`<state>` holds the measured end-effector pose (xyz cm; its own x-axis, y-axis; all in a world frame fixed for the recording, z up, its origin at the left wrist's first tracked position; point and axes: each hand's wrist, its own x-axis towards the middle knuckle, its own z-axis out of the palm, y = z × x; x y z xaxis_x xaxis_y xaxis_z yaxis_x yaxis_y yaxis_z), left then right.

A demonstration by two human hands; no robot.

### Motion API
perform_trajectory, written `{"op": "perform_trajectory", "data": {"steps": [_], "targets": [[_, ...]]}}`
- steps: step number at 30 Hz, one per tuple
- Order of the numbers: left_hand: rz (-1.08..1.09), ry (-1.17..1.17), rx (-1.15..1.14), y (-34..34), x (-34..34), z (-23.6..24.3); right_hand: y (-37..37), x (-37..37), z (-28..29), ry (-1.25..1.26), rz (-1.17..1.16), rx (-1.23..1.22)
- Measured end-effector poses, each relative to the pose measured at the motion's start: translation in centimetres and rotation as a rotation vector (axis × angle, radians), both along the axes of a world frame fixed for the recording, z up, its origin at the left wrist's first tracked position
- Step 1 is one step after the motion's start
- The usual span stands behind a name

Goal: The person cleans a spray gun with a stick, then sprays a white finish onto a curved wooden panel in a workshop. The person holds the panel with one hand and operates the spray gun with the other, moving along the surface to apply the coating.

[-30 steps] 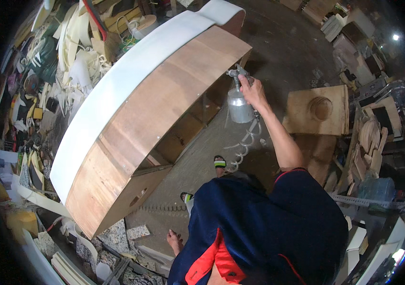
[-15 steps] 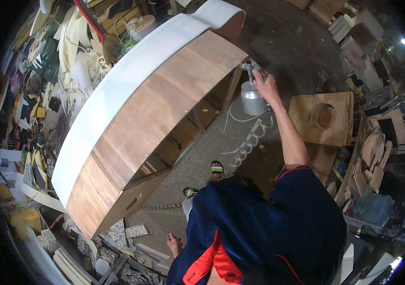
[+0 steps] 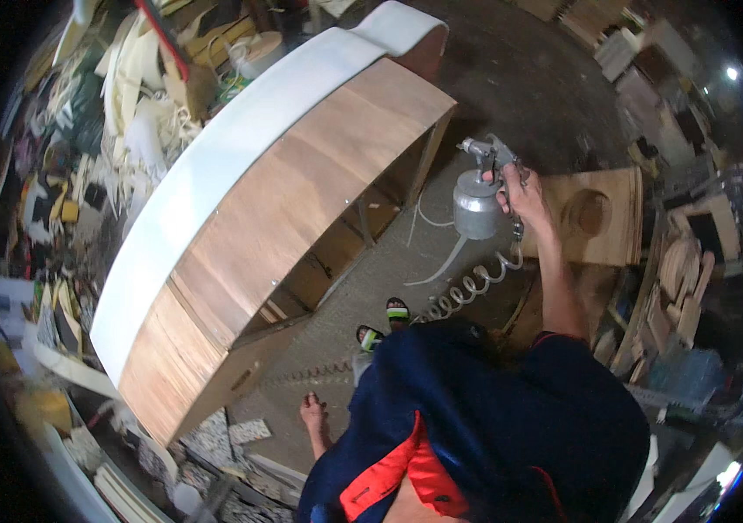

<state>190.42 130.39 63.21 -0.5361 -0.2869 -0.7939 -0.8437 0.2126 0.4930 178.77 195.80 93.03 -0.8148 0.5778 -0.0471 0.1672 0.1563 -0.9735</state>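
Observation:
My right hand is closed around the handle of a metal spray gun, with a silver paint cup hanging below it. The gun is apart from the large curved piece of furniture, its nozzle facing left. That piece has a bare plywood panel and a white padded rim along its far side. A coiled air hose runs from the gun down to the floor. My left hand hangs low by my side, its fingers loosely bent and apart, with nothing visible in it.
Foam offcuts and scraps are heaped beyond the furniture at left. Speckled foam pieces lie near its lower end. On the right stand plywood sheets with a round recess, and wood offcuts. My sandalled feet are on the concrete floor.
My right hand has drawn the spray gun back from the panel's far corner, toward the right and nearer to me. The coiled hose has shifted with it. My left hand has risen slightly.

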Motion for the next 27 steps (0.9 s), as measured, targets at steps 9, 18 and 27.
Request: {"op": "perform_trajectory", "data": {"steps": [9,18,27], "targets": [[-0.015,-0.068,-0.033,-1.1,-0.7,-2.0,3.2,3.1,1.9,0.011,0.029,-0.053],[-0.003,0.027,-0.155,16.7,1.7,0.1,19.2,2.4,-0.9,-0.105,0.206,-0.022],[-0.33,-0.027,-0.098,42.7,7.9,-0.2,33.2,-2.1,-2.4,-0.167,0.546,-0.005]]}}
